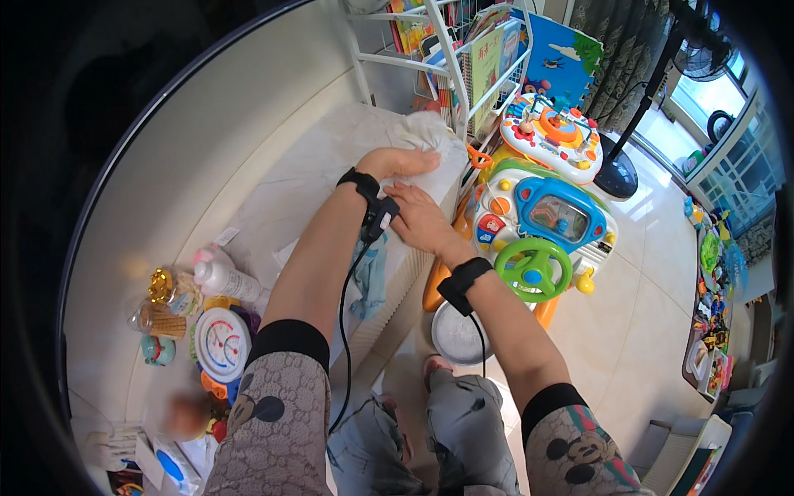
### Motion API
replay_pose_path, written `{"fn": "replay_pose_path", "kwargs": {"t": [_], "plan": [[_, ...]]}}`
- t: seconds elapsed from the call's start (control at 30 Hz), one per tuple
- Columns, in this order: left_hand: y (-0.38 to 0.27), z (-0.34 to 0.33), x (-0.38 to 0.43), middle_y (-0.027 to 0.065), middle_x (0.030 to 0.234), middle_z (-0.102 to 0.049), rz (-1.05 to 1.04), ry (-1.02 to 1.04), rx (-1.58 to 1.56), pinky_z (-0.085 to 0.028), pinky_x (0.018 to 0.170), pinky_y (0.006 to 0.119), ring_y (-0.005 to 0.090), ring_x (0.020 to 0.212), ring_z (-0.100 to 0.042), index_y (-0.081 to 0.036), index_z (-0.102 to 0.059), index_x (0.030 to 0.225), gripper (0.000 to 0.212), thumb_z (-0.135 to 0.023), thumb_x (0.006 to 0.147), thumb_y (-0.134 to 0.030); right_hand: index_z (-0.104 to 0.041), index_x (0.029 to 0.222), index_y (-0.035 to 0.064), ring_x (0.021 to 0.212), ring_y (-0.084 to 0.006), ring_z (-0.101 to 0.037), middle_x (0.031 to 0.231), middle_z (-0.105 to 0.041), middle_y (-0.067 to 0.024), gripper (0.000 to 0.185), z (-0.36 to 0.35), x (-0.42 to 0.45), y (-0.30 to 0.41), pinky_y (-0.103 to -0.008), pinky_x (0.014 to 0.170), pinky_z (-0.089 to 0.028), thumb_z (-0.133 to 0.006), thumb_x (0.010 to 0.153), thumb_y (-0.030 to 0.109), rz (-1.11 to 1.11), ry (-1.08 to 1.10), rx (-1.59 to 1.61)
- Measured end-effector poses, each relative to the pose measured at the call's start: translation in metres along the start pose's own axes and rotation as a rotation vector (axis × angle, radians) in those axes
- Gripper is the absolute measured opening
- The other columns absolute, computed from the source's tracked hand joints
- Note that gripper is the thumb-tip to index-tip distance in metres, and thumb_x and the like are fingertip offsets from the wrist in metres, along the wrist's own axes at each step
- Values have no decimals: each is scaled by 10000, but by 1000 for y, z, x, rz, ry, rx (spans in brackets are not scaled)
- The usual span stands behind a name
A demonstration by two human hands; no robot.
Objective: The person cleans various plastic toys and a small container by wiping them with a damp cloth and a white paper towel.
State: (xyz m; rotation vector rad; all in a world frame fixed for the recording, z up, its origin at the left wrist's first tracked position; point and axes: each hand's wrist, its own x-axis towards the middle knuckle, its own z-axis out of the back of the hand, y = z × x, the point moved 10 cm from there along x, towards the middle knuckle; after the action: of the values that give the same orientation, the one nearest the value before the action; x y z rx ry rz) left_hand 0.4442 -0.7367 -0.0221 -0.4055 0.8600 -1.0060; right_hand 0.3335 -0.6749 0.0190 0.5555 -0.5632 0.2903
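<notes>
My left hand (pixel 406 162) is over the far end of a white marble-patterned cabinet top (pixel 298 180), with a bunched, blurred white cloth (pixel 425 131) against its fingers. The fingers' grip on the cloth is partly hidden. Closer to me, my right hand (pixel 419 214) lies palm down near the cabinet's front edge, its fingers a little apart and nothing seen in them. A crumpled light-blue cloth (pixel 371 282) lies under the line of my left forearm, partly covered by it. Black bands with cables circle both wrists.
A white metal book rack (pixel 456 74) stands beyond the cabinet. To the right are a toy driving console with a green steering wheel (pixel 533 270), an activity table (pixel 552 136) and a standing fan (pixel 617 173). Bottles (pixel 226 280), jars and a round thermometer dial (pixel 223 344) crowd the left.
</notes>
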Motion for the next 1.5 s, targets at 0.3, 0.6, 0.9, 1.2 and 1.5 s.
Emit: {"fn": "replay_pose_path", "kwargs": {"t": [0.3,0.6,0.9,1.2,1.5], "plan": [[-12,-86,-105,119,1576,-110,-18,-109,225,-98,1172,406,329,1451,-56,-92,-271,1479,578,-337,998,-405,-641,1092,16,1083,-336,-583,1140,-627,-195,257,53,-95,46,-398,932,-460,-524,866,55,-275,283,280],[7,-147,-240,140,1505,-313,163,-484,338,-264,1114,459,313,1392,-282,-64,-386,1410,463,-373,982,-238,-628,1142,18,859,-210,-662,1016,-691,-137,261,68,-89,112,-313,758,-512,-542,928,138,-268,273,245],[-11,-107,-460,26,1003,-630,-65,-1218,-763,-463,780,248,96,897,-561,-44,-641,1150,318,-464,980,-246,-508,1308,78,964,-392,-603,1227,-516,-252,494,0,-79,184,-380,889,-485,-639,838,151,-152,489,231],[23,-215,-574,-14,913,-575,188,-1264,-831,-502,650,217,64,755,-574,-42,-609,1137,236,-583,904,-67,-601,1146,39,821,-318,-643,892,-665,-198,379,-61,-42,196,-357,774,-513,-642,774,98,-190,717,152],[30,-244,-610,3,923,-617,38,-1387,-840,-498,682,197,51,736,-586,-25,-609,1139,226,-571,918,-47,-634,1130,28,816,-273,-646,959,-666,-179,322,-95,-31,231,-352,732,-515,-635,845,179,-47,713,-38]]}}
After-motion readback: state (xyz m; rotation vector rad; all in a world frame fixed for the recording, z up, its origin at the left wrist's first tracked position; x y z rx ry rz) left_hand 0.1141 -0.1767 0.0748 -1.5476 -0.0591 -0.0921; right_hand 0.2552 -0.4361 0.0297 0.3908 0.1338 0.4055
